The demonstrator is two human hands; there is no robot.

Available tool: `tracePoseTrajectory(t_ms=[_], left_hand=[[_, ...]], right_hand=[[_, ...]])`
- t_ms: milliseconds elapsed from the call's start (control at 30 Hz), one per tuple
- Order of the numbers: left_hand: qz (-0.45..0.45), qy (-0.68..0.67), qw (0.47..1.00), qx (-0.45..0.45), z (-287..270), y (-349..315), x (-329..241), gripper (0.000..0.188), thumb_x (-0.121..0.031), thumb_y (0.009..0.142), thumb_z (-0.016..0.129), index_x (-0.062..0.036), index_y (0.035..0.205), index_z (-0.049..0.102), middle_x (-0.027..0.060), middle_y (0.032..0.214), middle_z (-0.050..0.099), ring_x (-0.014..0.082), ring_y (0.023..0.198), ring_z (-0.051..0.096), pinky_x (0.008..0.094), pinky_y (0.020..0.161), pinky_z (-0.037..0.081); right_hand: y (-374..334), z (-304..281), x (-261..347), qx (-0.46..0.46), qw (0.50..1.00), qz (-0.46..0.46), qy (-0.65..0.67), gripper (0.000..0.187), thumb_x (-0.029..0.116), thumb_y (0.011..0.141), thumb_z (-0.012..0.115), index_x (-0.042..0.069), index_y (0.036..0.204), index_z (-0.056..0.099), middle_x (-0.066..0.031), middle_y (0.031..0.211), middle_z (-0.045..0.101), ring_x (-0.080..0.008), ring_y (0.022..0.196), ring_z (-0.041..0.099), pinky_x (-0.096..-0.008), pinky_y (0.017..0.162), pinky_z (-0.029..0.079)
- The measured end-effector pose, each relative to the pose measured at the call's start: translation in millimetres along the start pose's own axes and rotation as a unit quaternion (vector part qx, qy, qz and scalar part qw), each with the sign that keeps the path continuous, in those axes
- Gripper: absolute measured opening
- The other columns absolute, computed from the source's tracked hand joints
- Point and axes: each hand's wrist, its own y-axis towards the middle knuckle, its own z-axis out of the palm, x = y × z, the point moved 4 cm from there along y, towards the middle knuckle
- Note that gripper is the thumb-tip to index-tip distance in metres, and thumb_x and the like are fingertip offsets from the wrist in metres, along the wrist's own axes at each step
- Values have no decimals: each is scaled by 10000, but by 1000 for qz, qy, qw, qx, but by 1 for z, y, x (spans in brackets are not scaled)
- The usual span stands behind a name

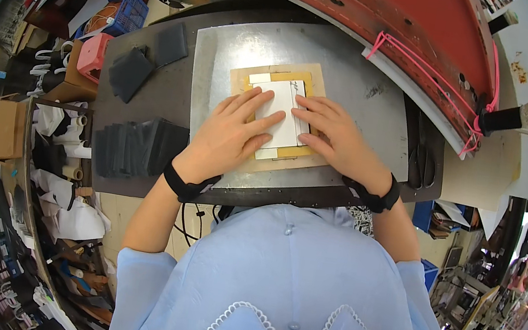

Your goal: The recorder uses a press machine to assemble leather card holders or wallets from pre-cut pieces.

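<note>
A white rectangular card (283, 98) lies flat on a yellow template with dark lines (300, 150). That rests on a beige board (239, 78). My left hand (232, 130) lies on the card's left side, fingers stretched and spread, palm down. On the card's right edge, by a dark line with small handwritten marks, my right hand (339, 135) rests its outstretched fingertips. Neither hand grips anything; both press or rest on the card from above. A grey metal plate (379, 110) lies under the board. My fingers hide parts of the card.
Piles of black sheets (138, 151) lie on the dark table's left side, with more black pieces (130, 73) behind. A red machine (418, 25) with pink cord overhangs the far right. Black-handled scissors (420, 167) lie at the right edge. A blue crate (127, 13) stands far left.
</note>
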Motion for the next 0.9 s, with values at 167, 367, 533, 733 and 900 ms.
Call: tracePoseTrajectory(t_ms=[167, 367, 533, 733, 900], left_hand=[[0, 4, 1000, -21, 0, 4, -4, 398, -177, 898, 678, -162, 1295, 645, 131, 1414, 533, 338, 1326, 480, 451, 1088, 386], [15, 21, 999, -29, 3, 6, -7, 374, -180, 884, 695, -131, 1252, 654, 121, 1350, 574, 305, 1249, 536, 446, 1069, 396], [33, 84, 995, -32, -2, 9, -15, 358, -170, 885, 689, -125, 1238, 652, 112, 1338, 584, 296, 1241, 544, 462, 1079, 396], [56, 101, 993, -34, -2, 8, -22, 335, -137, 896, 663, -59, 1221, 647, 118, 1309, 605, 291, 1239, 545, 460, 1090, 396], [82, 114, 990, -10, 3, 9, -20, 337, -115, 908, 641, -8, 1227, 636, 116, 1302, 612, 288, 1211, 557, 434, 1106, 395]], right_hand=[[1, -1, 9, 4, 999, 8, -39, 374, 175, 895, 679, 41, 1241, 633, -130, 1376, 567, -317, 1307, 480, -434, 1070, 394], [-6, 5, 23, 11, 988, -22, -149, 310, 125, 896, 656, 56, 1198, 642, -103, 1334, 597, -291, 1284, 511, -424, 1042, 413], [-10, 6, 26, -1, 988, -31, -154, 365, 121, 899, 654, 41, 1253, 616, -121, 1359, 586, -311, 1284, 515, -416, 1051, 415], [-49, -133, 15, -432, 869, 124, -207, 521, 174, 934, 691, 43, 1403, 507, -164, 1441, 498, -292, 1343, 468, -402, 1108, 371], [-106, -238, -20, -646, 749, 121, -83, 598, 203, 925, 740, -58, 1382, 455, -154, 1326, 562, -211, 1229, 534, -340, 1044, 413]])
